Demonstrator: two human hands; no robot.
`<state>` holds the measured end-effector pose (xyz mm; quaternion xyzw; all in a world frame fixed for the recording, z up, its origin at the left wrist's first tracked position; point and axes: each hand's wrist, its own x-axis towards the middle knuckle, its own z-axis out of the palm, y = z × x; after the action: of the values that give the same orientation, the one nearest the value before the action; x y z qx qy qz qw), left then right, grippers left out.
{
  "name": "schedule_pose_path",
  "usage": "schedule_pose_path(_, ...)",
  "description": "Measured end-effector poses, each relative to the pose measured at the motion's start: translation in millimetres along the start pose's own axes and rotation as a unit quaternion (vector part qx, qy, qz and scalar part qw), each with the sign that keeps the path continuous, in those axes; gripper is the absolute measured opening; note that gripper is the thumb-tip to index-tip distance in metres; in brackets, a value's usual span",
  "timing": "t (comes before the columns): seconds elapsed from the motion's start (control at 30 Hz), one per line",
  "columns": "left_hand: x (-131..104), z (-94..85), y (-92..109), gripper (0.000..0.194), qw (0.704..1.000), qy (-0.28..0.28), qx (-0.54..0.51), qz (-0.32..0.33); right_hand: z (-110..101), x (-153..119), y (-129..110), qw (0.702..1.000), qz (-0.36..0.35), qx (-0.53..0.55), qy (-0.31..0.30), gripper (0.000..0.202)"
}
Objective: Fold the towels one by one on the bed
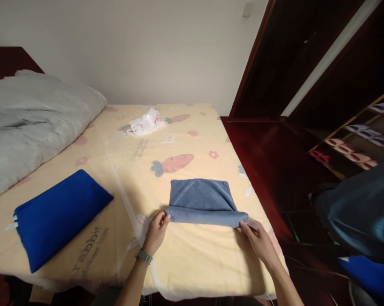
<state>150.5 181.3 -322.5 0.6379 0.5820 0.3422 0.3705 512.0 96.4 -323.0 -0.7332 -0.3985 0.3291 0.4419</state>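
A grey-blue cloth (200,194) lies on the yellow patterned bed sheet (192,263). Its near edge is rolled into a thick tube, while the far part is flat with a few creases. My left hand (158,231) pinches the left end of the roll between thumb and fingers. At the right end, my right hand (257,238) grips the roll the same way, with a pale tag or strip beside its fingers. A watch is on my left wrist.
To the left lies a bright blue folded cloth (63,214). A white plastic bag (146,122) sits near the wall, and a grey quilt (35,123) is heaped at the far left. Beyond the bed's right edge are a shoe rack (354,142) and dark fabric (360,204).
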Motion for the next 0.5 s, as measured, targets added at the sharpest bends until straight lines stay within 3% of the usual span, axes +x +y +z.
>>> schedule_pose_path(0.17,-2.9,2.2,-0.5,0.046,0.998,0.003,0.032,-0.063,-5.9,-4.8,-16.7,0.995,0.091,-0.003,-0.033,0.040)
schedule_pose_path(0.27,-8.8,-5.5,0.5,0.049,0.995,-0.005,0.083,-0.049,-10.1,-9.1,-12.3,0.989,0.140,-0.007,-0.055,0.041)
schedule_pose_path(0.4,-14.6,-11.7,-0.5,0.044,0.994,-0.027,0.095,-0.050,-6.6,-10.9,-2.2,0.987,0.123,0.089,-0.048,0.054)
schedule_pose_path(0.5,-13.4,-7.6,-0.8,0.041,0.995,-0.027,0.001,-0.097,2.1,-8.0,0.9,0.990,0.094,0.108,-0.019,0.076)
